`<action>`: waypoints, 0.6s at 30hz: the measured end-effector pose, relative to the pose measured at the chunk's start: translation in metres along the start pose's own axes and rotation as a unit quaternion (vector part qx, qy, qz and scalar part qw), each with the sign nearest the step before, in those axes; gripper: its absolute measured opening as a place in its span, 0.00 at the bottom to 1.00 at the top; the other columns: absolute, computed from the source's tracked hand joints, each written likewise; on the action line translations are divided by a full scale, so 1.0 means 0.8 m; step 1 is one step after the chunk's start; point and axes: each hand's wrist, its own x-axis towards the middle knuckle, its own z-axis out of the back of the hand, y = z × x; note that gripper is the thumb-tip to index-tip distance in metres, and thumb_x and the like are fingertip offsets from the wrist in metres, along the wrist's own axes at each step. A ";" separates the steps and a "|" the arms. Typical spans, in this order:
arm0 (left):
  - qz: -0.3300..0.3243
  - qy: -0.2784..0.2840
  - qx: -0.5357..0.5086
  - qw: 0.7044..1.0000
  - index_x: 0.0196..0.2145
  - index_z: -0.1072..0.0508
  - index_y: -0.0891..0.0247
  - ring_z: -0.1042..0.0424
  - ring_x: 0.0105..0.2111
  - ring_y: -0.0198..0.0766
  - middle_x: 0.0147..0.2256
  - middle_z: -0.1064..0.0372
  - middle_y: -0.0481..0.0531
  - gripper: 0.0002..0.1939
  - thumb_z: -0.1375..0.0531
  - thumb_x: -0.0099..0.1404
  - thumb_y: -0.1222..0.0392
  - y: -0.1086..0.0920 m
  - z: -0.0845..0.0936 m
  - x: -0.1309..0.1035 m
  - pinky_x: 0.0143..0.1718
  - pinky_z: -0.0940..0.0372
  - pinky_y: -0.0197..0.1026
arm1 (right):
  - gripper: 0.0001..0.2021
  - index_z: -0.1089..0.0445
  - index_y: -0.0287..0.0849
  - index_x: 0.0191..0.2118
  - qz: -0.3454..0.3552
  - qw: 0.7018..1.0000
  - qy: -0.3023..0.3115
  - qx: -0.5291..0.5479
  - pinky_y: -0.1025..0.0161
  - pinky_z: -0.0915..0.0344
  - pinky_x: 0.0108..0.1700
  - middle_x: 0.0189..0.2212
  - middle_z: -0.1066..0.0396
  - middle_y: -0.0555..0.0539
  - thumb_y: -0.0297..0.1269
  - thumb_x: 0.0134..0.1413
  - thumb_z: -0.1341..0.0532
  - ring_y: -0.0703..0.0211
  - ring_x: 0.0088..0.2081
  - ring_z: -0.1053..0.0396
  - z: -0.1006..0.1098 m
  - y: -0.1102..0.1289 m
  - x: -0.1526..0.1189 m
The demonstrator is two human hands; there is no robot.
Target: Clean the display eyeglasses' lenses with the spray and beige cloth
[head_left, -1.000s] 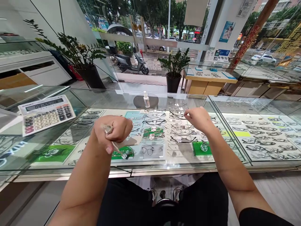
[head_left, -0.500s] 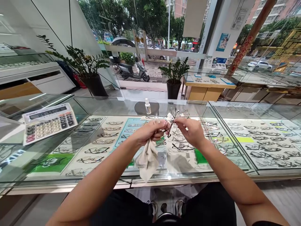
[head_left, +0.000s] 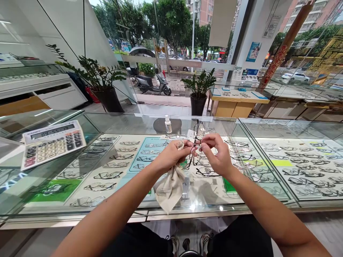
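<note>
Over the glass counter, a pair of dark thin-rimmed eyeglasses (head_left: 198, 130) is turned on end, one lens above the other. My left hand (head_left: 174, 154) pinches them near the middle, and a beige cleaning cloth (head_left: 169, 191) hangs from the same hand. On the other side, my right hand (head_left: 218, 154) has its thumb and fingertips closed at the frame's edge; the exact contact is partly hidden. Just beyond stands a small white spray bottle (head_left: 168, 125) on the glass top.
A large calculator (head_left: 53, 142) lies at the left on the glass display counter (head_left: 125, 123). Rows of eyeglasses (head_left: 108, 175) fill the case beneath the glass. Potted plants (head_left: 198, 89) stand beyond the counter, near the shop front.
The eyeglasses have turned so their lenses face me more, one above the other. My right hand has shifted its fingers along the frame. The cloth hangs slightly lower and wider.
</note>
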 end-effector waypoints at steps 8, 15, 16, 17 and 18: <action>-0.100 -0.042 0.106 0.988 0.35 0.21 0.63 0.47 0.21 0.29 0.28 0.25 0.49 0.19 0.26 0.62 0.44 -0.003 0.002 -0.003 0.22 0.54 0.36 | 0.18 0.19 0.46 0.37 -0.214 0.937 0.031 0.276 0.61 0.34 0.38 0.38 0.20 0.49 0.52 0.49 0.21 0.61 0.34 0.29 -0.003 -0.017 0.018; -0.120 -0.033 0.106 0.987 0.34 0.18 0.63 0.44 0.22 0.30 0.29 0.26 0.50 0.18 0.26 0.64 0.44 0.005 -0.001 -0.002 0.24 0.52 0.37 | 0.17 0.23 0.45 0.29 -0.283 0.877 0.055 0.385 0.60 0.35 0.42 0.34 0.22 0.50 0.45 0.39 0.18 0.60 0.35 0.30 -0.001 -0.018 0.020; -0.123 -0.037 0.108 0.986 0.34 0.18 0.63 0.44 0.23 0.30 0.29 0.27 0.50 0.18 0.25 0.63 0.44 0.005 -0.002 -0.002 0.24 0.51 0.37 | 0.17 0.24 0.45 0.28 -0.280 0.879 0.058 0.382 0.60 0.35 0.42 0.34 0.22 0.50 0.44 0.39 0.19 0.60 0.35 0.31 0.000 -0.017 0.021; -0.125 -0.041 0.109 0.985 0.33 0.17 0.63 0.43 0.23 0.31 0.28 0.28 0.50 0.18 0.25 0.61 0.44 0.005 -0.003 -0.002 0.24 0.52 0.37 | 0.16 0.25 0.45 0.27 -0.277 0.882 0.061 0.377 0.60 0.35 0.42 0.34 0.22 0.50 0.44 0.39 0.19 0.60 0.35 0.31 0.001 -0.017 0.021; -0.128 -0.045 0.110 0.985 0.32 0.17 0.63 0.44 0.23 0.31 0.27 0.29 0.49 0.18 0.24 0.60 0.45 0.005 -0.004 -0.003 0.24 0.52 0.37 | 0.16 0.26 0.45 0.27 -0.274 0.885 0.063 0.370 0.60 0.36 0.41 0.34 0.22 0.50 0.43 0.39 0.20 0.59 0.35 0.31 0.002 -0.016 0.021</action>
